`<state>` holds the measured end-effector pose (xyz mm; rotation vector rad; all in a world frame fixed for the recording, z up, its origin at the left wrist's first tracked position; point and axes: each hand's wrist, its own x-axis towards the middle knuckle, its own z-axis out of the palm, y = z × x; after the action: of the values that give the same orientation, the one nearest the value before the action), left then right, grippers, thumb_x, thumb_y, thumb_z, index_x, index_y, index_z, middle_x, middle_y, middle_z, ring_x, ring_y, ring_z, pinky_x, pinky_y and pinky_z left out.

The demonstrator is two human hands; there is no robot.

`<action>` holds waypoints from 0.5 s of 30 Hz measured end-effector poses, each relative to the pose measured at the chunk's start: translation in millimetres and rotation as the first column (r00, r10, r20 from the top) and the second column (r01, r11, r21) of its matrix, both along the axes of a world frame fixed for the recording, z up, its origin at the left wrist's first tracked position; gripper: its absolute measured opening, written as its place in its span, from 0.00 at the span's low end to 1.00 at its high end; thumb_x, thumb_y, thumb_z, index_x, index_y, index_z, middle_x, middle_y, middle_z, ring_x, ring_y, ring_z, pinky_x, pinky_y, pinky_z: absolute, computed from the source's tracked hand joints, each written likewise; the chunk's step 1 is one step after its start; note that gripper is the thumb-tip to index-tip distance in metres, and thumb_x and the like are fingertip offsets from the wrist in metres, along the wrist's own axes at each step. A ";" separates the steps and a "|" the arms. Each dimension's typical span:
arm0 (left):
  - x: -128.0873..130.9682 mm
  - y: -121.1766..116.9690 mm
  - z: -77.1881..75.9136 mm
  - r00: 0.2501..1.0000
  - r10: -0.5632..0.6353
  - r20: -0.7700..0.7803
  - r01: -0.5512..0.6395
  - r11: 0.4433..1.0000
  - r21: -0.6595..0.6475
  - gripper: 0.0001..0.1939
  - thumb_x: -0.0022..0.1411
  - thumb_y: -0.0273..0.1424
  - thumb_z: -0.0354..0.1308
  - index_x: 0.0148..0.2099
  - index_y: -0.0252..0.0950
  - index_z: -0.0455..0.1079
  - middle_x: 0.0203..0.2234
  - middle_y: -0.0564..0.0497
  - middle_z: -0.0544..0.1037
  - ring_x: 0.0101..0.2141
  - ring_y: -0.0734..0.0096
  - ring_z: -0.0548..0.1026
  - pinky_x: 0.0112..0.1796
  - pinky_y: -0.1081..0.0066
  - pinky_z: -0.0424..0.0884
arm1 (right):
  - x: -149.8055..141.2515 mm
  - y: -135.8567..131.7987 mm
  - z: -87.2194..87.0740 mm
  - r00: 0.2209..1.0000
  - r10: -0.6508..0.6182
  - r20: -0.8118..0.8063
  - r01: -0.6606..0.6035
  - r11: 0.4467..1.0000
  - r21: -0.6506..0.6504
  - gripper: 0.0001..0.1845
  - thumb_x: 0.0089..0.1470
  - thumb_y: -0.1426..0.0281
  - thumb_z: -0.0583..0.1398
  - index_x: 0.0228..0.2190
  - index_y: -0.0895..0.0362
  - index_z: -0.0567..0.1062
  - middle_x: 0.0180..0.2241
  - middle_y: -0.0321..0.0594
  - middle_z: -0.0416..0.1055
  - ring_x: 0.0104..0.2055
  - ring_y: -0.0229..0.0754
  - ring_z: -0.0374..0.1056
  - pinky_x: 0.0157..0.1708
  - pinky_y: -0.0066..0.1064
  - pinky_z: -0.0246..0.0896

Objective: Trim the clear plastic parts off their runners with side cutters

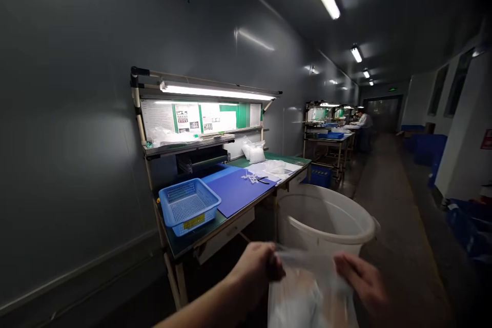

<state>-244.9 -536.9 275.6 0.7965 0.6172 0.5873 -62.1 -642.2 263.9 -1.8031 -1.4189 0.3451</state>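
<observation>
Left hand: the left hand [255, 269] is closed, pinching the upper edge of a clear polythene bag [311, 300], its fingers bunched together on the film

Right hand: the right hand [361, 282] is at the bag's right side with its fingers [348, 266] slightly spread; whether they grip the film or only touch it, I cannot tell

Bag: it hangs low in the view between the two hands, with soft white contents blurred inside and its lower end cut off by the frame

Long axis: the bag appears to hang upright, with its upper edge stretched across from hand to hand

Ahead: a white round plastic tub [323, 218] stands open beyond the bag, directly ahead of the gap between the hands

Nearer hand: the left hand is nearer the green-topped workbench [230, 220]

Bench: it carries a blue rectangular mat [238, 192], dark-handled pliers [263, 180] and a light-blue perforated plastic basket [188, 205]

Further off: a person in a pale shirt [363, 123] stands at a distant bench
</observation>
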 end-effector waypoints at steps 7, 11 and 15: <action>-17.9 217.5 80.9 0.973 0.177 0.148 -0.213 0.936 0.279 0.13 0.58 0.26 0.46 0.21 0.33 0.58 0.15 0.54 0.65 0.18 0.79 0.66 0.27 0.75 0.62 | -1.0 228.9 121.0 0.939 0.125 0.321 -0.203 0.953 0.224 0.19 0.56 0.57 0.49 0.23 0.57 0.66 0.19 0.33 0.59 0.21 0.36 0.55 0.22 0.27 0.48; -22.7 328.1 96.4 0.952 0.282 0.119 -0.305 0.849 0.432 0.12 0.59 0.26 0.45 0.23 0.32 0.58 0.17 0.55 0.66 0.20 0.78 0.68 0.29 0.73 0.62 | -0.6 341.1 132.2 0.902 0.177 0.394 -0.321 0.886 0.336 0.17 0.56 0.60 0.49 0.23 0.58 0.67 0.21 0.34 0.61 0.22 0.36 0.56 0.24 0.27 0.47; -36.8 407.6 59.2 0.930 0.366 -0.028 -0.293 0.786 0.544 0.13 0.58 0.29 0.48 0.22 0.33 0.58 0.17 0.55 0.66 0.21 0.78 0.68 0.31 0.72 0.63 | -2.3 436.8 80.6 0.833 0.348 0.430 -0.517 0.767 0.381 0.15 0.57 0.64 0.49 0.23 0.58 0.66 0.22 0.36 0.61 0.24 0.36 0.57 0.26 0.27 0.49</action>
<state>-281.7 -129.3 334.8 1.2735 0.7344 1.0663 -64.4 -205.4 344.5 -1.1315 -1.9717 -0.1027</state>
